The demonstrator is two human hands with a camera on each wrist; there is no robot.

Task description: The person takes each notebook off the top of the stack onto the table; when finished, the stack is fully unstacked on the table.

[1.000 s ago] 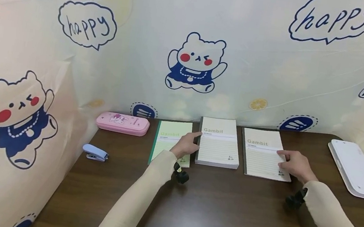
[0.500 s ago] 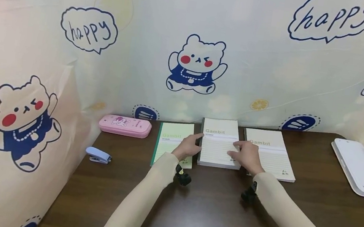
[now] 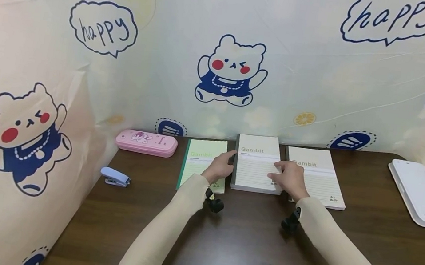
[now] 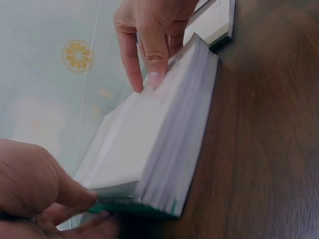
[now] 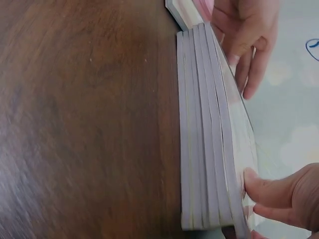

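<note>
A thick stack of white Gambit notebooks (image 3: 255, 172) lies at the table's back, middle of three places with notebooks. My left hand (image 3: 219, 168) holds it at the dark spine side, thumb by the upper edge in the left wrist view. From the other side my right hand (image 3: 290, 178) grips the right edge, its thumb (image 5: 264, 191) on the cover. Page edges (image 5: 199, 129) of several notebooks show along the near side. A green-spined notebook (image 3: 195, 170) lies left of the stack, partly under my left hand. Another white notebook (image 3: 323, 189) lies on the right, partly covered by my right hand.
A pink pencil case (image 3: 146, 143) sits at the back left, with a blue stapler (image 3: 115, 177) nearer. A flat white case-like object (image 3: 424, 194) lies at the far right. Behind the table (image 3: 221, 250) hangs a printed cloth (image 3: 158, 53) with bears.
My right hand has moved left from the right-hand notebook to the right edge of the middle stack. My left hand has stayed at the stack's spine side.
</note>
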